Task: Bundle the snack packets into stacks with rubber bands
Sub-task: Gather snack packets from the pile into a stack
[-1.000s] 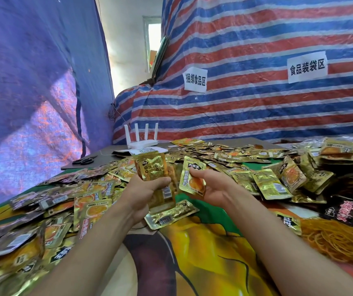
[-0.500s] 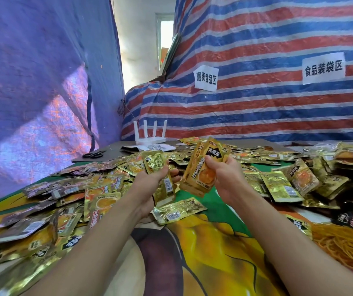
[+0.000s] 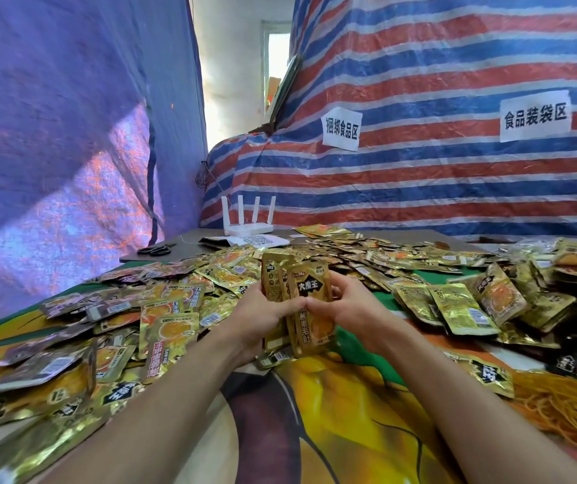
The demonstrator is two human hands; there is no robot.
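A small upright stack of gold snack packets is gripped between both hands above the printed table cover. The left hand is curled round its left edge and the right hand round its right, with the thumbs almost meeting on the front packet. The stack seems to be three packets, though the count is unclear. Loose packets are heaped on both sides, and a pile of orange rubber bands lies at the far right.
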